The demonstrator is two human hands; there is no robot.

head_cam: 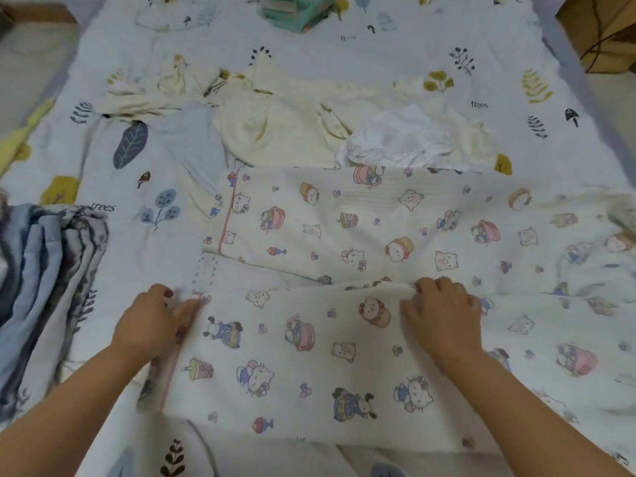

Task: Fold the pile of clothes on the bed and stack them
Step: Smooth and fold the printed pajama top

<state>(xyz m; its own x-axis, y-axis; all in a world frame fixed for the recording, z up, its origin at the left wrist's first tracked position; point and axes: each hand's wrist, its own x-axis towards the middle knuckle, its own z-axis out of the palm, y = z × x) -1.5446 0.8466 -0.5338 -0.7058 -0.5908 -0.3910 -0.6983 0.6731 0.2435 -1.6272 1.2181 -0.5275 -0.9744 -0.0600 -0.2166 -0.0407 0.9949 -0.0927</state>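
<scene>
White cartoon-print trousers (344, 242) with pink piping lie spread across the bed, both legs pointing left. My left hand (151, 321) pinches the hem end of the near leg at its pink-trimmed edge. My right hand (444, 311) grips the upper edge of that same leg, fingers curled into the fabric. Behind the trousers a loose pile waits: cream garments (275, 122), a white dotted piece (399, 139) and a pale blue piece (192, 132).
The bed sheet (378, 49) carries leaf and tree prints. A bunched blue-grey blanket (44, 270) lies at the left edge. A folded green stack (296, 12) sits at the far end. A brown cardboard box (605, 29) stands beyond the right corner.
</scene>
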